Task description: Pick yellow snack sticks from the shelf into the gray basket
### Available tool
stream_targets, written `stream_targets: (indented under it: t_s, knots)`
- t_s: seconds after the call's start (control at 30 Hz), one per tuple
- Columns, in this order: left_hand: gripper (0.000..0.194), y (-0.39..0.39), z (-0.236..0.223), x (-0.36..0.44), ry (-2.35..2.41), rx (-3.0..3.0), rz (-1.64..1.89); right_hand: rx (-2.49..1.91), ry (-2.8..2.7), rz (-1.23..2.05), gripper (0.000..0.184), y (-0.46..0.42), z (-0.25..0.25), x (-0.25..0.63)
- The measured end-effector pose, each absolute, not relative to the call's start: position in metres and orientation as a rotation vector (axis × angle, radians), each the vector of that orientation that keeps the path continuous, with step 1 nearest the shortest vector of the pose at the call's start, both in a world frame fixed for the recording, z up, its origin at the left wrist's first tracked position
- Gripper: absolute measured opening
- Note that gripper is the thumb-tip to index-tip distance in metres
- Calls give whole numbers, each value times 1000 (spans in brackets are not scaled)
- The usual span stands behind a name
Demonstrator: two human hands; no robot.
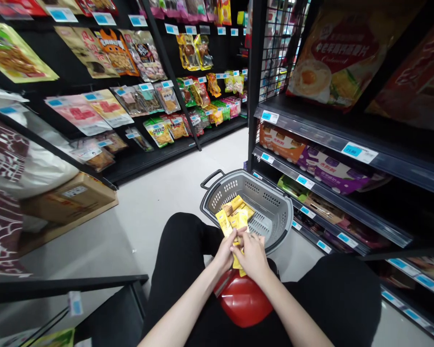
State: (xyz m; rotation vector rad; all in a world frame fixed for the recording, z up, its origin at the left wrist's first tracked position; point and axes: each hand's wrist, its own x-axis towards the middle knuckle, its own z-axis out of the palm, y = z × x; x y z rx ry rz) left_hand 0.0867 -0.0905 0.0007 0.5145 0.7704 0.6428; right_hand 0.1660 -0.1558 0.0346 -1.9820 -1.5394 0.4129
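I sit on a red stool [243, 299] in a shop aisle, knees apart in black trousers. My left hand [224, 251] and my right hand [252, 254] are together in front of me, both closed on a bunch of small yellow snack packets [232, 222]. The packets fan upward over the near rim of a grey plastic shopping basket [271, 202] that stands on the floor right ahead. More yellow packets [243, 206] lie inside the basket.
Black shelves with blue price tags [352, 150] rise close on the right, holding boxes and bags. Across the pale floor, the left shelves carry hanging snack bags [159, 131]. A cardboard box [72, 195] sits low left. A black rack edge [75, 284] is beside my left knee.
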Motion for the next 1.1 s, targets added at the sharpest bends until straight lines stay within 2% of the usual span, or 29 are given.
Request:
stream_targets:
  t_s: [0.1, 0.23, 0.4, 0.5, 0.6, 0.73, 0.83, 0.97, 1.1]
  knots:
    - [48, -90, -4, 86, 786, 531, 619, -1934, -1517, 562, 15, -153, 29, 170]
    - [56, -92, 0, 85, 686, 537, 616, -1758, -1167, 837, 13, -147, 16, 182]
    - [52, -90, 8, 83, 617, 609, 568, -1057, -483, 1189, 8, -146, 22, 210]
    - [58, -88, 10, 81, 679, 629, 542, -572, -209, 1323, 9, -153, 42, 231]
    - [67, -89, 13, 82, 647, 623, 523, -299, -152, 1390, 15, -165, 57, 249]
    - [84, -92, 20, 84, 608, 643, 477, -283, -219, 1370, 13, -173, 60, 261]
    - [88, -92, 24, 84, 625, 662, 477, -435, -209, 1224, 9, -168, 55, 266]
    - [77, -91, 24, 85, 661, 663, 473, -727, -156, 996, 25, -155, 42, 273]
    - [34, -91, 16, 87, 810, 811, 466, -869, -162, 992, 36, -146, 26, 263]
